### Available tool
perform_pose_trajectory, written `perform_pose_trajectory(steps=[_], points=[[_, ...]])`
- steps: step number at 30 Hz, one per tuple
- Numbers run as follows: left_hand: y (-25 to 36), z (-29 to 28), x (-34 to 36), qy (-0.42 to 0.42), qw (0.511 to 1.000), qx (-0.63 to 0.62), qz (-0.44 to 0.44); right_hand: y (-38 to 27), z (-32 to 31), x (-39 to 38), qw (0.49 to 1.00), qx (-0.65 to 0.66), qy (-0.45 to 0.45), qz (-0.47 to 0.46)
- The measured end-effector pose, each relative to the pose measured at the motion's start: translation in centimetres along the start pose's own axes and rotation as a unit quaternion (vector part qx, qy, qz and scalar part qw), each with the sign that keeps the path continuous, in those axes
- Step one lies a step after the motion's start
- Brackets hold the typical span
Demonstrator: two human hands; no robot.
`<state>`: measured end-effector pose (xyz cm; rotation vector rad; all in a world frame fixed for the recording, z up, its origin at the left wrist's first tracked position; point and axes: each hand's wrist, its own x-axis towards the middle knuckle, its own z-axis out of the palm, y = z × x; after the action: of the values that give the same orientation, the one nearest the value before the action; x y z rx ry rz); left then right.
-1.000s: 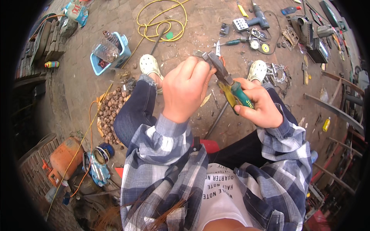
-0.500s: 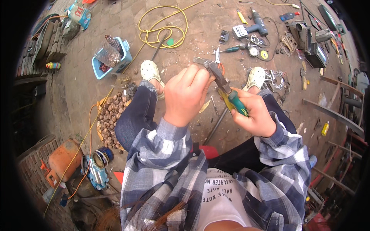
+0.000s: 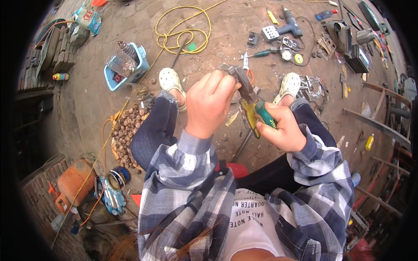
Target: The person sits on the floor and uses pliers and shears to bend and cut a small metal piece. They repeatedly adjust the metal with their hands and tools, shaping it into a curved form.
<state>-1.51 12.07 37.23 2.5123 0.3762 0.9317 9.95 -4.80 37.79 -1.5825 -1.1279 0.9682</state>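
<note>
My right hand (image 3: pixel 285 129) is wrapped round the green handle of a pair of pliers (image 3: pixel 248 95). Their yellow handle stands apart from the green one, below my fingers. The dark metal head of the pliers points up and left, toward my left hand (image 3: pixel 210 102). That hand is closed in a fist, with its thumb side against a dark metal piece (image 3: pixel 227 68) shaped somewhat like a hammer head. Most of what the left fist grips is hidden. The pliers' jaws overlap this piece, and whether they bite on it cannot be made out.
On the ground beyond my feet lie a heat gun (image 3: pixel 289 27), red-handled pliers (image 3: pixel 247 67), a screwdriver (image 3: pixel 263 53) and a coiled yellow hose (image 3: pixel 208 31). To the left are a blue basket (image 3: pixel 114 82), a walnut heap (image 3: pixel 126 137) and an orange tank (image 3: pixel 77 180). A metal frame (image 3: pixel 376 124) stands right.
The pliers' handles have spread apart, the yellow one swinging away from the green. My right hand has shifted slightly up and left. My left hand keeps nearly the same place.
</note>
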Motion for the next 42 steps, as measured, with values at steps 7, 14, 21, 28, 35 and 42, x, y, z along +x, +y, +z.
perform_pose_trajectory(steps=[7,14,21,28,35,42], points=[[-0.1,0.5,-0.1,0.007,1.0,-0.023,-0.02,1.6,0.2,0.3,0.972,0.184,-0.079,0.122],[-0.1,0.2,-0.9,0.034,0.86,-0.444,-0.247,1.9,0.4,0.3,0.969,0.198,-0.089,0.121],[0.0,-0.8,-0.6,-0.023,0.644,-0.665,-0.378,1.4,0.0,0.2,0.98,0.19,-0.059,-0.016],[0.1,-0.4,-1.0,0.005,0.66,-0.617,-0.428,0.6,0.4,0.1,0.99,0.121,-0.052,-0.045],[0.7,0.0,-1.0,0.043,0.774,-0.498,-0.389,0.9,0.4,0.0,0.997,0.069,-0.032,-0.032],[0.8,0.4,-1.2,0.071,0.848,-0.392,-0.349,0.6,0.5,0.1,0.998,0.041,-0.038,-0.038]])
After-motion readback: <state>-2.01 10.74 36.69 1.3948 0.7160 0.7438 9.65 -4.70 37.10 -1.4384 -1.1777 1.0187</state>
